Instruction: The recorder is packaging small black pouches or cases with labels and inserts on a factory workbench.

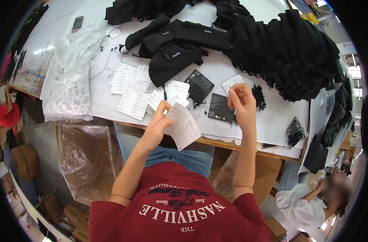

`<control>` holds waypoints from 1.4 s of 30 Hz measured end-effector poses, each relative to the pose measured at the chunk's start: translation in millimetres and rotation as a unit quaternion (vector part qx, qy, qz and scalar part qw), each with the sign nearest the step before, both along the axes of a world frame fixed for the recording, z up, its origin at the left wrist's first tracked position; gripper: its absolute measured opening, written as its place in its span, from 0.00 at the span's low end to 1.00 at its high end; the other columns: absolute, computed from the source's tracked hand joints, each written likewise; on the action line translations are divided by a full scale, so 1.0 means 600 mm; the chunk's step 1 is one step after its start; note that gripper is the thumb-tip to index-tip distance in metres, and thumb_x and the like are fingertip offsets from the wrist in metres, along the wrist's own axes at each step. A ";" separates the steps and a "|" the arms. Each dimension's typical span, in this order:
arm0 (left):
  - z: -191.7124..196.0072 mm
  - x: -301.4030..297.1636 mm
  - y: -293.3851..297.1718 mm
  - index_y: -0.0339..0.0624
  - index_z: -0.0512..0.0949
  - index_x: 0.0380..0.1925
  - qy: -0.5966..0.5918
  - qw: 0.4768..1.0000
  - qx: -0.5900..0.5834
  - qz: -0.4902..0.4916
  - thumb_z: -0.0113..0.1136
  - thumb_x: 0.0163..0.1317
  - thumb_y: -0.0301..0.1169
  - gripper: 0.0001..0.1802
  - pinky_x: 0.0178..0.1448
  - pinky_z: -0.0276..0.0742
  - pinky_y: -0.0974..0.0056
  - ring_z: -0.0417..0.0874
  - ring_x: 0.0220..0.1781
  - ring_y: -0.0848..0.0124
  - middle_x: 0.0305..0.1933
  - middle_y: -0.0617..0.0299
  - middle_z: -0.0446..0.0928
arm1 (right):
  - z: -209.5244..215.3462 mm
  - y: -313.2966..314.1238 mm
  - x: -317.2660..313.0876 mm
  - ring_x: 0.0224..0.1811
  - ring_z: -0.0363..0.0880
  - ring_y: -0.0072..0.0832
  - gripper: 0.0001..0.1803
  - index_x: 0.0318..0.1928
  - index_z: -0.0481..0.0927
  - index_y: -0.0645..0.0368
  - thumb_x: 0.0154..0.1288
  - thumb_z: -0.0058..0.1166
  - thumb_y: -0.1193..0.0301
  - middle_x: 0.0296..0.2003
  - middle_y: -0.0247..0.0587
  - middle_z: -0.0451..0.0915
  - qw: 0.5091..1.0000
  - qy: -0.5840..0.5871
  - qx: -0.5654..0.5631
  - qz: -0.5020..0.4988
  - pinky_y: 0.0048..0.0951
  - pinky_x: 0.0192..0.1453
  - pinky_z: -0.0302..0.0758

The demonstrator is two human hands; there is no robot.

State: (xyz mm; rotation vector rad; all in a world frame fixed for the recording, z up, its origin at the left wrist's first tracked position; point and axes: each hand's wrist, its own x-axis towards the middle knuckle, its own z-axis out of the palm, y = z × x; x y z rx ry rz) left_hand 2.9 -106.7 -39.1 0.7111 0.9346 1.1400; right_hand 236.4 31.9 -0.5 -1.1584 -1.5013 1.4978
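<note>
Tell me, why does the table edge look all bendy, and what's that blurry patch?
In the head view, the fisheye lens bows the table edge and blackens the corners; a co-worker at lower right is smeared; the left hand with its paper slips stays sharp.

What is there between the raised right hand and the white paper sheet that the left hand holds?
Nothing visible stands between them. The left hand pinches the white paper sheet by its upper left corner, above the table edge. The right hand is raised to its right, apart from the sheet, with only open air across the gap.
</note>
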 end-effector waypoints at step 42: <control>0.074 0.051 0.018 0.37 0.72 0.37 0.133 0.988 0.048 -0.055 0.53 0.68 0.27 0.05 0.37 0.65 0.77 0.67 0.33 0.86 0.32 0.71 0.70 | 0.016 -0.135 -0.032 0.20 0.67 0.13 0.04 0.35 0.78 0.61 0.63 0.58 0.75 0.20 0.30 0.75 0.995 0.032 0.032 0.089 0.17 0.24 0.63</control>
